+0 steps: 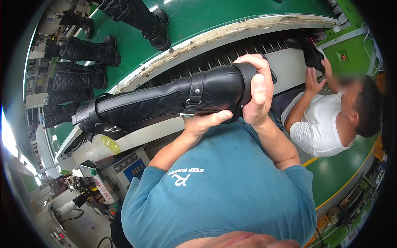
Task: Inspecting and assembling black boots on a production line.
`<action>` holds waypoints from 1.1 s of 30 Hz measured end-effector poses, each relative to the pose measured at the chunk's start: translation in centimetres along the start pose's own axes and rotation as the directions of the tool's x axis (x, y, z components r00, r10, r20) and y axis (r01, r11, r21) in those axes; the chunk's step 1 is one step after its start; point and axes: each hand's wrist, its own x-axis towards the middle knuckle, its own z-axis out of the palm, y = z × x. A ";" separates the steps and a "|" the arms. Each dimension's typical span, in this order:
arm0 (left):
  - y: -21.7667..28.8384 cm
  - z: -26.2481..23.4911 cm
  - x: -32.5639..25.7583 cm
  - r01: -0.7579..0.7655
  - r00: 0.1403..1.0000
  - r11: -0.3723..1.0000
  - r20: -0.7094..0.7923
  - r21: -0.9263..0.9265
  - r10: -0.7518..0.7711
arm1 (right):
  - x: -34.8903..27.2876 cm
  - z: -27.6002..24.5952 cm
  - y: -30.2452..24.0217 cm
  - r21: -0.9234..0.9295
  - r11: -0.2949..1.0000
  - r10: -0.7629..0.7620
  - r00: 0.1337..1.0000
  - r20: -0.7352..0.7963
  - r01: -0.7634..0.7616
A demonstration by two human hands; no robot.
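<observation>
A tall black boot [144, 99] lies sideways across my front, its quilted shaft pointing left and its foot to the right. Straps with metal buckles cross it at the ankle and near the top. My left hand [205, 123] grips the foot part from below, thumb along the near side; its other fingers are hidden behind the boot. Around the toe end and sole edge is wrapped my right hand [257, 91], thumb pointing up, fingers over the far side.
Several black boots [89, 51] stand on the green table [198, 20] beyond a worn pale edge. Below it runs a roller conveyor [198, 64]. At right, a co-worker in a white shirt [318, 124] has both hands by another black boot [310, 53]. A machine [93, 182] stands lower left.
</observation>
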 end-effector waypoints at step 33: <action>0.7 1.6 3.6 -0.005 0.990 0.998 -0.142 -0.058 -0.003 | 0.6 -5.9 -2.4 -0.266 0.858 -0.366 0.886 0.285 0.440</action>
